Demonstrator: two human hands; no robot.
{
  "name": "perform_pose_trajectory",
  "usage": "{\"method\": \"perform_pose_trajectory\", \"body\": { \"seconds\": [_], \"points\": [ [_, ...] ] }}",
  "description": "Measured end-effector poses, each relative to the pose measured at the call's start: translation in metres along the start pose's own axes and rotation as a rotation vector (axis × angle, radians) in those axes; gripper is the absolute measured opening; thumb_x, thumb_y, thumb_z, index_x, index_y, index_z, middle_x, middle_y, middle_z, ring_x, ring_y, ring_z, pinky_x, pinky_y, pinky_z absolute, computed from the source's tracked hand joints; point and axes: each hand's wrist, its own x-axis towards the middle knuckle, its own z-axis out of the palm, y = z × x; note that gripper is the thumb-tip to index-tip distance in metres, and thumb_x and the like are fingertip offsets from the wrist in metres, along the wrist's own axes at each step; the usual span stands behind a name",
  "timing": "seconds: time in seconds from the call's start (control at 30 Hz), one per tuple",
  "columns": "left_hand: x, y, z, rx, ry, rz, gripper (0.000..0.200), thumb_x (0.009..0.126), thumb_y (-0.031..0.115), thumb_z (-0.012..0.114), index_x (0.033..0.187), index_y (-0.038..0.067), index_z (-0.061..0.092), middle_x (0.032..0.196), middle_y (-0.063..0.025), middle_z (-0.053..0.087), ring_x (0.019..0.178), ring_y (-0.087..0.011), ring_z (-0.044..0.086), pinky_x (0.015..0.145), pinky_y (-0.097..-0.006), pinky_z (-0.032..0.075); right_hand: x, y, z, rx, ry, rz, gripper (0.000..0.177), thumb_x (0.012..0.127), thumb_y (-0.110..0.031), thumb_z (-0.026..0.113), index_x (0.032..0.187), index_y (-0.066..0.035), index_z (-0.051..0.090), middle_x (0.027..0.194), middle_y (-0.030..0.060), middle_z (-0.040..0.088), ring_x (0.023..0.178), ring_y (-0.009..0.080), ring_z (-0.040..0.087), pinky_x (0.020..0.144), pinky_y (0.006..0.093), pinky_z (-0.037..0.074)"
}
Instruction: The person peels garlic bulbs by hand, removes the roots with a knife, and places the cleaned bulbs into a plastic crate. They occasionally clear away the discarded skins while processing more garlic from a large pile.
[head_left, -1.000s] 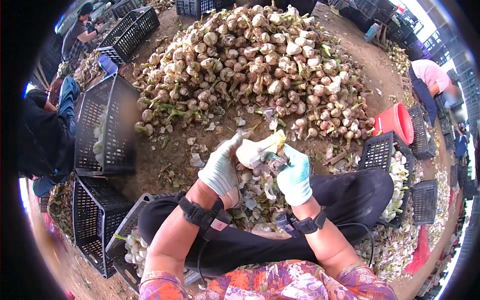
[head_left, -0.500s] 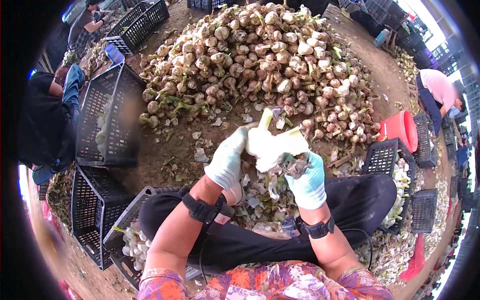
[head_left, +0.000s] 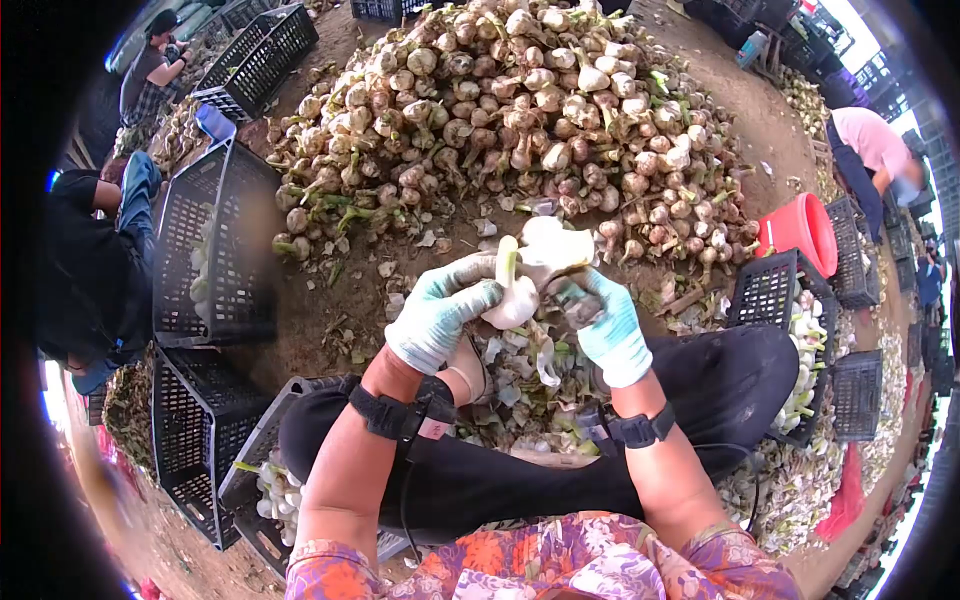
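Note:
My left hand (head_left: pixel 445 312), in a pale glove with dirty fingers, grips a white garlic bulb (head_left: pixel 514 304) whose short green stem points up. My right hand (head_left: pixel 605 325), gloved too, is closed beside it, fingertips stained dark. A bright white piece of garlic skin (head_left: pixel 556 246) sticks up from the right fingers; glare hides its detail. Loose garlic skins (head_left: pixel 520 375) litter the ground below both hands. Beyond them rises a large heap of unpeeled garlic (head_left: pixel 500 130).
Black crates stand at the left (head_left: pixel 212 245) and right (head_left: pixel 765 295), some holding white garlic. A red bucket (head_left: pixel 797 235) sits at the right behind a crate. Other people work at the left (head_left: pixel 95 270), far left and right (head_left: pixel 870 150). My crossed legs (head_left: pixel 520 485) lie underneath.
The garlic bulb now shows clean and white in my left hand. A pale sheet of skin has come away toward my right hand, and the hands have turned slightly. The camera view has shifted a little.

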Motion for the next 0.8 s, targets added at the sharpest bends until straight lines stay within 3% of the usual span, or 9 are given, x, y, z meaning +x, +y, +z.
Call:
{"method": "perform_pose_trajectory", "body": {
  "seconds": [0.07,0.1,0.17,0.27,0.4,0.57,0.7,0.77,0.8],
  "points": [
    [0.004,-0.005,-0.002,0.033,-0.029,0.025,0.040,0.079,0.011,0.059,0.115,-0.003,0.048,0.104,-0.0105,0.058,0.093,-0.0183,0.056,0.083,-0.0288,0.044,-0.001,-0.011,0.000,0.510,-0.287,-0.031,0.038,0.077,0.004,0.049,0.114,0.002,0.047,0.098,0.0114,0.057,0.074,0.0102,0.054,0.058,0.0163,0.043],
    [0.004,-0.005,-0.003,0.031,-0.032,0.022,0.040,0.079,0.011,0.059,0.115,-0.003,0.048,0.104,-0.0105,0.058,0.093,-0.0183,0.056,0.083,-0.0288,0.044,-0.002,-0.013,0.003,0.651,-0.222,0.039,0.035,0.076,0.005,0.046,0.111,0.002,0.051,0.089,0.0106,0.060,0.069,0.0091,0.054,0.058,0.0181,0.044],
    [0.002,-0.002,-0.006,0.093,-0.050,-0.034,0.039,0.079,0.009,0.058,0.115,-0.002,0.048,0.103,-0.0102,0.058,0.092,-0.0182,0.057,0.083,-0.0288,0.044,-0.002,-0.028,0.006,-0.329,-0.091,-0.323,0.031,0.076,0.004,0.047,0.105,0.002,0.056,0.077,0.0079,0.061,0.063,0.0058,0.051,0.056,0.0188,0.042],
    [0.002,-0.001,-0.008,0.067,-0.063,-0.048,0.039,0.079,0.010,0.059,0.115,-0.002,0.048,0.102,-0.0103,0.059,0.092,-0.0186,0.057,0.081,-0.0289,0.045,-0.005,-0.031,0.008,-0.203,-0.081,-0.092,0.026,0.072,0.003,0.056,0.097,0.006,0.058,0.078,0.0071,0.063,0.073,0.0088,0.056,0.065,0.0219,0.045],
    [0.007,-0.005,-0.001,0.130,-0.012,-0.005,0.041,0.079,0.013,0.059,0.115,-0.002,0.047,0.107,-0.0124,0.056,0.097,-0.0196,0.054,0.085,-0.0308,0.043,-0.007,-0.032,0.013,-0.316,-0.002,-0.125,0.027,0.072,0.004,0.054,0.099,0.006,0.057,0.080,0.0070,0.063,0.073,0.0086,0.056,0.065,0.0211,0.044],
    [0.006,-0.009,0.006,0.104,0.043,0.019,0.043,0.078,0.017,0.061,0.115,-0.001,0.046,0.106,-0.0115,0.055,0.097,-0.0184,0.053,0.086,-0.0304,0.042,-0.005,-0.016,0.024,-0.022,0.070,-0.097,0.031,0.079,0.005,0.045,0.109,0.003,0.054,0.076,0.0030,0.059,0.062,0.0032,0.042,0.054,0.0156,0.037],
    [0.005,-0.005,0.006,0.136,0.098,0.012,0.041,0.076,0.012,0.063,0.113,0.001,0.047,0.102,-0.0098,0.057,0.094,-0.0180,0.055,0.085,-0.0293,0.042,-0.008,-0.017,0.029,0.558,0.107,0.182,0.029,0.075,0.006,0.051,0.104,0.002,0.055,0.071,0.0040,0.058,0.064,0.0085,0.053,0.054,0.0179,0.042],
    [0.007,-0.009,0.005,0.176,0.077,0.018,0.040,0.075,0.009,0.063,0.110,0.001,0.047,0.099,-0.0083,0.057,0.093,-0.0174,0.055,0.085,-0.0285,0.041,-0.003,-0.012,0.027,0.256,0.163,0.101,0.029,0.071,0.006,0.053,0.100,0.002,0.055,0.069,0.0052,0.057,0.067,0.0124,0.056,0.054,0.0226,0.045],
    [0.008,-0.011,0.003,0.312,0.089,0.047,0.040,0.074,0.009,0.064,0.110,0.001,0.047,0.098,-0.0078,0.057,0.093,-0.0169,0.055,0.085,-0.0282,0.041,-0.003,-0.011,0.023,-0.173,0.117,-0.177,0.021,0.077,0.003,0.047,0.097,0.001,0.054,0.072,0.0066,0.057,0.061,0.0121,0.054,0.051,0.0219,0.043]
  ]
}}
